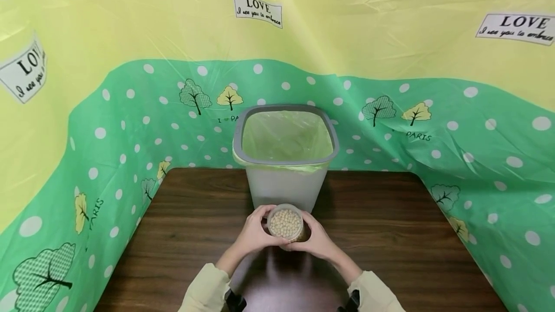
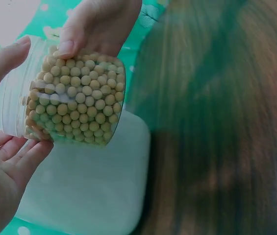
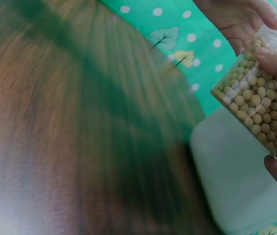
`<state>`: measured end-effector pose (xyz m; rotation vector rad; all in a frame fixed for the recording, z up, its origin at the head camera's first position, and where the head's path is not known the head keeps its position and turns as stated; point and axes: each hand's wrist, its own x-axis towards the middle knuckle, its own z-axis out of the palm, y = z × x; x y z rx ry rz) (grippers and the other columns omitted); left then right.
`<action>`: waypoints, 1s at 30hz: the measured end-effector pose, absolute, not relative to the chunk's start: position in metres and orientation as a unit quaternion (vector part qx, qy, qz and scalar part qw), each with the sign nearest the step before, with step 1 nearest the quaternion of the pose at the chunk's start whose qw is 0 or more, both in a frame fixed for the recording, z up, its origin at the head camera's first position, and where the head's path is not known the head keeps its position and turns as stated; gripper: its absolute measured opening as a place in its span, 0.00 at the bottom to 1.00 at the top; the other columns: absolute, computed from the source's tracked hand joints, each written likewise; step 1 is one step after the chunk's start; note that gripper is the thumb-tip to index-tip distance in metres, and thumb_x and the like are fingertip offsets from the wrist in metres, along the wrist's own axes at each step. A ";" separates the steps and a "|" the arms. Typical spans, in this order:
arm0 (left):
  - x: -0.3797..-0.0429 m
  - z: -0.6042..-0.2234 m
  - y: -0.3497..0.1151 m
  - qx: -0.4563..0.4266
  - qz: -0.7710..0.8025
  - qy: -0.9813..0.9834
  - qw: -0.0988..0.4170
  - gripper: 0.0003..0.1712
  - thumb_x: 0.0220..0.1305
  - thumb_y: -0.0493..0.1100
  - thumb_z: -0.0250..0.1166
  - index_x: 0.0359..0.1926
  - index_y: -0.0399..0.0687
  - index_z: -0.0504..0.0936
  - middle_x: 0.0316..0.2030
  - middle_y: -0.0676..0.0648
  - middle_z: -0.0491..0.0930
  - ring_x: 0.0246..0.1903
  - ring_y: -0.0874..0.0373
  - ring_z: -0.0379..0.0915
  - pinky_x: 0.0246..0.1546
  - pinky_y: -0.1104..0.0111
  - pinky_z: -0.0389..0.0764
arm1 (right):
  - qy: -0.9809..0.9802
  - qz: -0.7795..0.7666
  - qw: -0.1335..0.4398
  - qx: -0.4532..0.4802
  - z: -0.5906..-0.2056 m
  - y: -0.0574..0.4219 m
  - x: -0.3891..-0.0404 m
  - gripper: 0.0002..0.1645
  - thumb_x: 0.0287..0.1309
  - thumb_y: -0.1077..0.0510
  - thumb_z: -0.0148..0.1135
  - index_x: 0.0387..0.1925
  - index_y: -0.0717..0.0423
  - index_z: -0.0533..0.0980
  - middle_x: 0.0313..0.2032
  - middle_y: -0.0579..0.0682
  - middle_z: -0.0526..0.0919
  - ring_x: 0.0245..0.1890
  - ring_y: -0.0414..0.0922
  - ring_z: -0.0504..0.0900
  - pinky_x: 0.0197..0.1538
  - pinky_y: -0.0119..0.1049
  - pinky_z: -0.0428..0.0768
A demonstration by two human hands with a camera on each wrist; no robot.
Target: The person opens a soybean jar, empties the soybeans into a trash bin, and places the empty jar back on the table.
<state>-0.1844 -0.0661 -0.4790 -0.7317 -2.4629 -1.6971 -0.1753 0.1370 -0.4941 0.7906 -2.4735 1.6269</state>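
The dark counter [image 1: 186,235] bears the lined bin [image 1: 282,187]. Near its front wall, left grip [image 1: 256,232] and right grip [image 1: 318,240] clasp the clear jar [image 2: 16,100] between them. Uneven pressure could let its smooth wall slip; tilting, if the top is uncovered, could spill the beans [image 1: 285,223].

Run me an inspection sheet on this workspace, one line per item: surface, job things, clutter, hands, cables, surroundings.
Surface: dark wood-grain table, with shiny reflections near the person.
Job things: clear jar of round tan beans; grey-rimmed bin with a pale green liner stands beyond it.
Clutter: nothing seen.
Hands: left hand and right hand grip the jar from opposite sides.
Cables: nothing seen.
Surroundings: yellow and green printed sheeting behind and along both sides.
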 end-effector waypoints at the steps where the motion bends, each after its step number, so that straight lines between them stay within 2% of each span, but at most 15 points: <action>1: -0.184 -0.476 -0.066 -0.236 -0.555 -0.797 0.032 0.44 0.33 0.46 0.79 0.54 0.41 0.70 0.44 0.47 0.73 0.43 0.53 0.71 0.37 0.71 0.78 | -0.805 0.531 0.042 0.262 -0.486 0.136 -0.173 0.48 0.33 0.60 0.77 0.60 0.57 0.65 0.52 0.52 0.72 0.50 0.44 0.70 0.52 0.36 0.70; 4: -0.183 -0.467 -0.066 -0.232 -0.566 -0.791 0.034 0.43 0.34 0.46 0.79 0.55 0.43 0.70 0.44 0.48 0.74 0.43 0.51 0.71 0.37 0.69 0.78 | -0.800 0.534 0.046 0.268 -0.463 0.134 -0.168 0.47 0.32 0.64 0.76 0.59 0.64 0.65 0.50 0.56 0.73 0.49 0.45 0.71 0.51 0.34 0.71; 7: -0.182 -0.456 -0.067 -0.222 -0.581 -0.782 0.025 0.43 0.34 0.45 0.79 0.55 0.45 0.71 0.45 0.49 0.74 0.45 0.52 0.71 0.39 0.67 0.78 | -0.801 0.528 0.055 0.277 -0.446 0.134 -0.167 0.46 0.32 0.66 0.75 0.58 0.67 0.65 0.50 0.59 0.73 0.49 0.44 0.72 0.51 0.33 0.71; 12: -0.182 -0.437 -0.067 -0.218 -0.614 -0.758 0.005 0.42 0.36 0.39 0.77 0.56 0.44 0.70 0.49 0.45 0.73 0.49 0.51 0.70 0.42 0.66 0.77 | -0.797 0.528 0.050 0.289 -0.425 0.136 -0.169 0.47 0.34 0.66 0.74 0.60 0.65 0.63 0.52 0.58 0.73 0.49 0.44 0.72 0.50 0.34 0.71; 19: -0.173 -0.403 -0.065 -0.238 -0.646 -0.725 -0.017 0.42 0.41 0.28 0.71 0.60 0.30 0.63 0.53 0.34 0.68 0.53 0.43 0.66 0.45 0.62 0.77 | -0.785 0.536 0.051 0.308 -0.401 0.138 -0.171 0.48 0.36 0.67 0.72 0.62 0.65 0.61 0.51 0.60 0.73 0.47 0.44 0.74 0.47 0.35 0.74; 24: -0.171 -0.389 -0.066 -0.247 -0.651 -0.717 -0.034 0.42 0.43 0.28 0.70 0.61 0.28 0.62 0.54 0.33 0.67 0.54 0.43 0.65 0.46 0.63 0.76 | -0.788 0.525 0.066 0.315 -0.393 0.139 -0.172 0.45 0.35 0.68 0.72 0.59 0.68 0.63 0.49 0.62 0.75 0.46 0.44 0.75 0.46 0.33 0.75; 28: -0.181 -0.393 -0.069 -0.285 -0.662 -0.692 -0.049 0.41 0.43 0.28 0.70 0.60 0.29 0.63 0.54 0.32 0.68 0.54 0.41 0.65 0.47 0.59 0.75 | -0.779 0.538 0.056 0.316 -0.390 0.142 -0.172 0.44 0.34 0.70 0.70 0.58 0.71 0.64 0.47 0.65 0.75 0.45 0.41 0.75 0.45 0.32 0.75; 30: -0.187 -0.398 -0.071 -0.302 -0.661 -0.685 -0.051 0.42 0.42 0.30 0.72 0.60 0.32 0.64 0.54 0.33 0.68 0.53 0.42 0.66 0.47 0.61 0.76 | -0.774 0.544 0.047 0.321 -0.389 0.143 -0.173 0.43 0.34 0.70 0.70 0.57 0.72 0.64 0.46 0.65 0.75 0.43 0.39 0.75 0.44 0.32 0.75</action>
